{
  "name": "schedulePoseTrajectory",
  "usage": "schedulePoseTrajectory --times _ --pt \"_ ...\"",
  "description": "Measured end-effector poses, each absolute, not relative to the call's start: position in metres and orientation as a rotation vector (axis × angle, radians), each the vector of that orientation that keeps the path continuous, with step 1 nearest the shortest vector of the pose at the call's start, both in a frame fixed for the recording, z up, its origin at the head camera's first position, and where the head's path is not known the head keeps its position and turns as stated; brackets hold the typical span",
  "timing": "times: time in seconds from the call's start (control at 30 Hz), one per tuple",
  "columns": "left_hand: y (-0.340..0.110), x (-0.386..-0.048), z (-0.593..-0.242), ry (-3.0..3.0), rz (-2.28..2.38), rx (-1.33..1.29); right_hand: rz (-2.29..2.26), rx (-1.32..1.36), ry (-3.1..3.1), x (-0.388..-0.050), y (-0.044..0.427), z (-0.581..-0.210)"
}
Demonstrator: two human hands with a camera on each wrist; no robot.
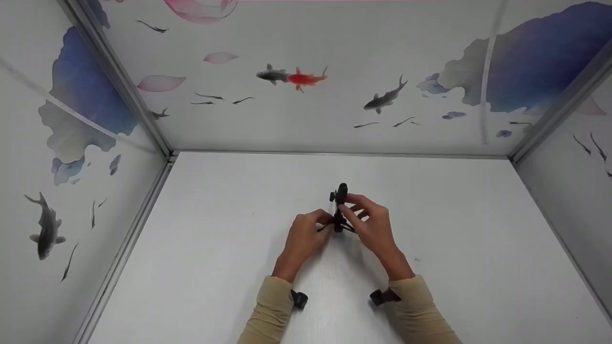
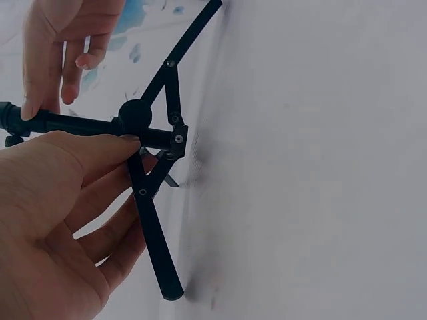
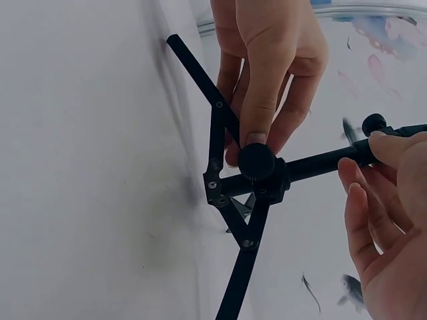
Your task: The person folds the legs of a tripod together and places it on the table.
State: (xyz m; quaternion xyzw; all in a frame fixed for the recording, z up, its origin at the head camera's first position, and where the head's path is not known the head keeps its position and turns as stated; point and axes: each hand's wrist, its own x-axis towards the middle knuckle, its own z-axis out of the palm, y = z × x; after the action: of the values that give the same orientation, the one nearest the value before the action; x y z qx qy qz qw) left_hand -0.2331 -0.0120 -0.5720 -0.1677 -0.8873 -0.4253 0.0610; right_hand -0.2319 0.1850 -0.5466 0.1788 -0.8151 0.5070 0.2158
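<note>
A small black tripod (image 1: 339, 225) stands roughly upright between both hands, its legs spread. My left hand (image 1: 306, 234) grips it low at the leg hub, the thumb against the round knob (image 3: 256, 161) and the fingers behind a leg (image 2: 157, 247). Higher up, my right hand (image 1: 375, 224) pinches the centre column (image 3: 317, 165) between thumb and fingers. A smaller knob (image 3: 374, 123) sticks out near the column's upper part. In the head view, the fingers partly cover the legs and column. Whether every foot touches the table cannot be told.
The white tabletop (image 1: 215, 267) spreads around the hands. White panels printed with fish and blue patches (image 1: 535, 62) enclose it at the back, left and right, with metal edge strips (image 1: 129, 234). Black wrist cameras (image 1: 300, 300) sit at both sleeves.
</note>
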Motion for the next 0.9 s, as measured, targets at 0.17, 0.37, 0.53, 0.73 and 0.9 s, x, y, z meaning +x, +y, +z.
schedulePoseTrajectory --times 0.17,0.37,0.53,0.73,0.9 --pt "-0.0128 -0.2349 -0.5736 -2.65 -1.329 -0.532 1.386 0.497 -2.241 -0.2322 0.183 -0.5453" --pt "-0.014 -0.2352 -0.5732 -2.607 -1.388 -0.557 1.375 0.507 -2.237 -0.2333 0.183 -0.5458" --pt "-0.0143 -0.2345 -0.5724 -2.591 -1.424 -0.554 1.372 0.511 -2.261 -0.2334 0.185 -0.5472" --pt "-0.0143 -0.2331 -0.5723 -2.574 -1.458 -0.55 1.359 0.521 -2.269 -0.2331 0.1853 -0.5493" --pt "-0.0148 -0.2322 -0.573 -2.551 -1.493 -0.549 1.352 0.528 -2.281 -0.2326 0.1858 -0.5503"
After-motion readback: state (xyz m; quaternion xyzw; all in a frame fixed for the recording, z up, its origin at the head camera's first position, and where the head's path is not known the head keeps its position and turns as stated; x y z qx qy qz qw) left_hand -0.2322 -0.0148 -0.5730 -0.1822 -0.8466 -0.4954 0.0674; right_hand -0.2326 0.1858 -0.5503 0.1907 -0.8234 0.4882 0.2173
